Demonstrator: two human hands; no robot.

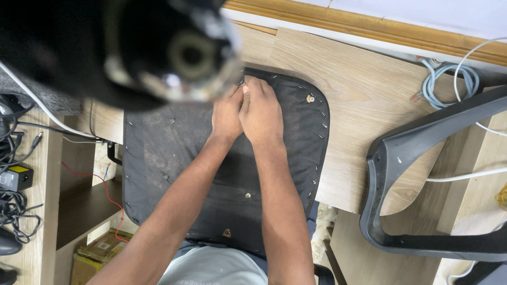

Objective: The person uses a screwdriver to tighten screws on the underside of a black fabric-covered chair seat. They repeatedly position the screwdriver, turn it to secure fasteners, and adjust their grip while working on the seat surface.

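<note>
A black upholstered chair seat lies upside down on a light wood table, its fabric edge held by several staples. My left hand and my right hand are pressed together at the seat's far edge. Both have fingers curled at the rim, pinching something small that I cannot make out. Metal screw inserts show on the seat's underside.
A dark blurred object fills the upper left, close to the camera. A grey plastic chair frame lies at the right. A coiled pale blue cable and white cables lie far right. Black cables and a power adapter lie at the left.
</note>
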